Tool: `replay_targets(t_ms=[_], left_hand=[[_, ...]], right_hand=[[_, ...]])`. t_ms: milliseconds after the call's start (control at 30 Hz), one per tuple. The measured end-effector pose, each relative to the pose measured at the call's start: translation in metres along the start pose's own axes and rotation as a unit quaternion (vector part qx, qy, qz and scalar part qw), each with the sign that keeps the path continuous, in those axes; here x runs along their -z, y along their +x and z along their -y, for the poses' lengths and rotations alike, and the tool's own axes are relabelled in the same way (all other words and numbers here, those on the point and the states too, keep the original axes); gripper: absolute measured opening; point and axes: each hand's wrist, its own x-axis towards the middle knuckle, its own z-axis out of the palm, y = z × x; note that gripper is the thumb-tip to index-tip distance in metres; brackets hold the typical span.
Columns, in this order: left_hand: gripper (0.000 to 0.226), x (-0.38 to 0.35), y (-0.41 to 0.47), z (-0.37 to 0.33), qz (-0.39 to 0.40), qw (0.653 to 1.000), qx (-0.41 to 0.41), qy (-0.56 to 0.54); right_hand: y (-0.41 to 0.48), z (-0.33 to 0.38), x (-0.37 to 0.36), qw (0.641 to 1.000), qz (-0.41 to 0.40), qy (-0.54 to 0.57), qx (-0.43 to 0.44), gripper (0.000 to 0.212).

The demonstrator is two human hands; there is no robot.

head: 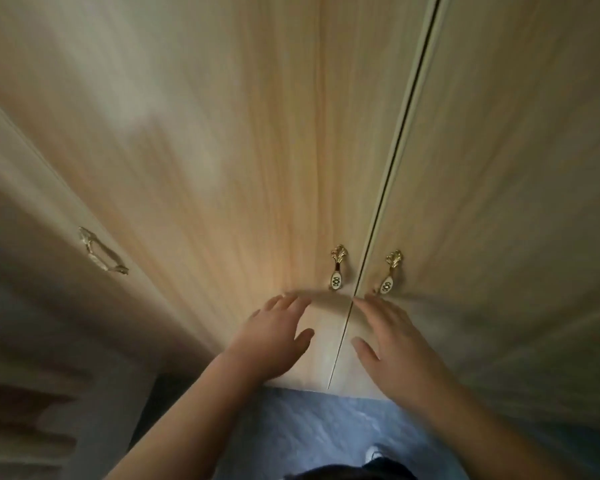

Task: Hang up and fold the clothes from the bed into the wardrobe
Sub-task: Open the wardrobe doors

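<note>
The wardrobe (257, 150) stood directly before us, its pale wood-grain laminate doors closed along a dark seam. Our left hand (278, 337) and right hand (392, 344), fingers straight and grasping nothing, lay flat either side of that seam, just below a gilt, leaf-topped handle (336, 268) and its twin (390, 273), each with a white oval inset.

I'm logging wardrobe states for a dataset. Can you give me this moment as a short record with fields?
left hand: open, fingers spread, at the left door, below the left handle
right hand: open, fingers spread, at the right door, below the right handle
contact: cannot tell
doors: look shut, thin seam between them
clothes: none in view
floor: blue
</note>
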Motion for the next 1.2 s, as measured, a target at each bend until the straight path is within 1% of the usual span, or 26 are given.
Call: replay_targets(t_ms=[167,267,333,400,467,533,633,733,833,867,900,967,1000,1067,1200], left_hand=[[0.058,-0.005,0.011,-0.018,0.024,0.994,-0.106,-0.021],[0.057,-0.007,0.018,-0.019,0.026,0.991,-0.128,-0.038],[0.057,-0.006,0.021,-0.016,0.02,0.991,-0.12,-0.058],[0.057,-0.005,0.022,-0.015,0.015,0.992,-0.105,-0.072],[0.057,-0.004,0.018,-0.016,0.014,0.993,-0.087,-0.082],[0.057,-0.007,0.009,-0.017,0.016,0.994,-0.062,-0.09],[0.055,-0.021,-0.009,-0.022,0.028,0.991,-0.015,-0.127],[0.057,-0.044,-0.036,-0.041,0.051,0.987,0.02,-0.154],[0.061,-0.067,-0.067,-0.084,0.047,0.981,0.017,-0.186],[0.058,-0.076,-0.078,-0.101,0.04,0.979,0.004,-0.198],[0.05,-0.086,-0.088,-0.119,0.035,0.977,-0.011,-0.209],[0.026,-0.106,-0.109,-0.152,0.028,0.975,-0.042,-0.218],[0.02,-0.116,-0.12,-0.167,0.03,0.973,-0.057,-0.221],[0.021,-0.133,-0.139,-0.196,0.042,0.97,-0.092,-0.219],[0.035,-0.15,-0.158,-0.258,0.095,0.964,-0.16,-0.191]], right_hand=[[-0.008,-0.015,0.012,0.99,-0.052,0.056,-0.117,0.057],[0.006,-0.014,0.015,0.967,-0.104,0.143,-0.181,0.049],[0.021,-0.003,0.018,0.953,-0.147,0.19,-0.184,0.037],[0.033,0.009,0.016,0.938,-0.192,0.218,-0.186,0.017],[0.04,0.017,0.014,0.925,-0.218,0.245,-0.193,0.02],[0.038,0.018,0.01,0.918,-0.222,0.27,-0.187,0.023],[0.019,0.018,0.012,0.931,-0.191,0.251,-0.182,0.02],[-0.021,0.019,0.018,0.945,-0.169,0.225,-0.166,0.02],[-0.081,0.015,0.023,0.954,-0.141,0.222,-0.145,0.02],[-0.104,0.012,0.023,0.955,-0.136,0.225,-0.14,0.019],[-0.127,0.008,0.025,0.954,-0.134,0.23,-0.137,0.017],[-0.173,-0.002,0.029,0.953,-0.132,0.238,-0.135,0.018],[-0.196,-0.008,0.031,0.953,-0.131,0.236,-0.139,0.022],[-0.242,-0.02,0.037,0.951,-0.139,0.229,-0.157,0.031],[-0.32,-0.047,0.061,0.935,-0.172,0.233,-0.203,0.033]])
